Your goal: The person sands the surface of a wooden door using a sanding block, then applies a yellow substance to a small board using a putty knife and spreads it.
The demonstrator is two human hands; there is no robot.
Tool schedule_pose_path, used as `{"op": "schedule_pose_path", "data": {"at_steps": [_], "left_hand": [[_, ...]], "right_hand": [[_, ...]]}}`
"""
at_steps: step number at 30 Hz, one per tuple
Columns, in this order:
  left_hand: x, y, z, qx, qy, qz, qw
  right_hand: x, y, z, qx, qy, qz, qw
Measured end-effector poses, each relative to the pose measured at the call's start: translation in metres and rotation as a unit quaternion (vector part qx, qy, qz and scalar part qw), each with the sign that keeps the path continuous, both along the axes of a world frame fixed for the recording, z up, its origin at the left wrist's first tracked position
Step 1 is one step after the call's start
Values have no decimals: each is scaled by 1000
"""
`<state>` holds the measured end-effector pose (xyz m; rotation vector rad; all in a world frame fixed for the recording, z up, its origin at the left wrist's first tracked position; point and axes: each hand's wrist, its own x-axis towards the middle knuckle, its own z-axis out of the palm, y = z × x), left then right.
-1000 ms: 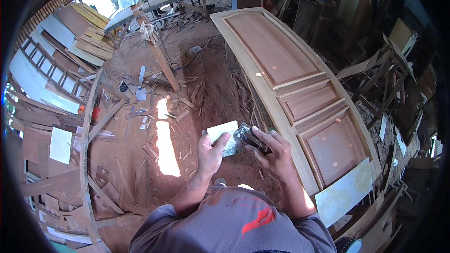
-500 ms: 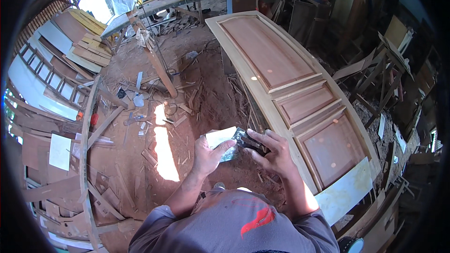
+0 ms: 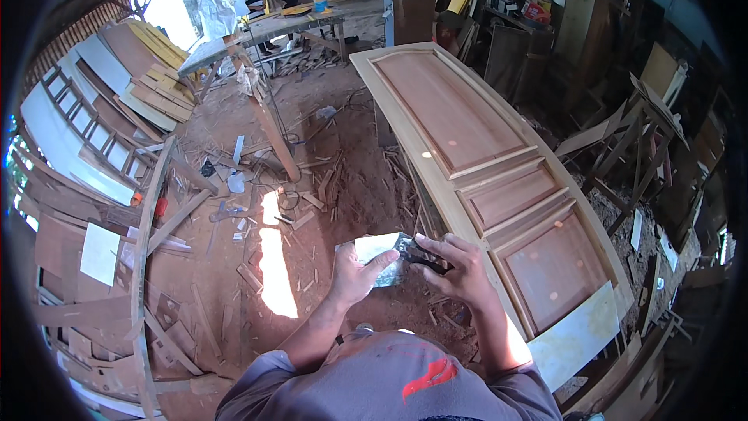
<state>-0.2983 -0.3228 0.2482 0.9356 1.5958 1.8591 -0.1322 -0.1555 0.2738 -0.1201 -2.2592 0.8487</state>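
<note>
In front of my body, my left hand (image 3: 356, 275) grips a small flat sheet (image 3: 377, 243), pale on top and greenish-grey along its lower part, with the thumb pressed on its face. My right hand (image 3: 460, 265) is closed around a narrow dark-handled tool (image 3: 427, 263) that looks like a scraper. The tool's far end meets the sheet's right side, close to my left thumb; its exact shape is partly hidden by my fingers. Right of my hands lies a panelled wooden door (image 3: 467, 117), with small pale patches on its surface.
A pale flat board (image 3: 576, 335) covers the door's near end. Wood scraps litter the dirt floor around a leaning wooden post (image 3: 269, 129). Long boards (image 3: 101, 164) lean at the left. Two people stand behind a far workbench (image 3: 265, 29). Wooden frames (image 3: 639, 125) crowd the right.
The view has tilted slightly, so the surroundings sit lower in the picture. My hands have shifted a little downward, and the tool and sheet lie at a somewhat different angle. Both grips stay closed.
</note>
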Motion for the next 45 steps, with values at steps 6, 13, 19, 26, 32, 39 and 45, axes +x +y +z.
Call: {"op": "schedule_pose_path", "data": {"at_steps": [6,13,19,26,32,39,45], "left_hand": [[-11,-2,-4,-39,29,-36,998],[-10,-4,-2,-106,59,-112,986],[-9,-9,7,-134,43,-159,977],[-19,-18,-10,-160,8,-270,949],[-28,-10,-22,-144,-52,-373,915],[-23,-4,-19,-39,-114,-205,971],[-23,10,-30,0,-62,-26,998]], "right_hand": [[2,7,7,0,-19,33,999],[2,5,19,19,-44,74,996],[0,6,17,15,-64,89,994],[-2,0,21,23,-90,118,989],[-5,1,16,20,-88,129,988],[-1,8,18,-65,-40,7,997],[1,-4,-6,-132,-31,-78,988]]}}
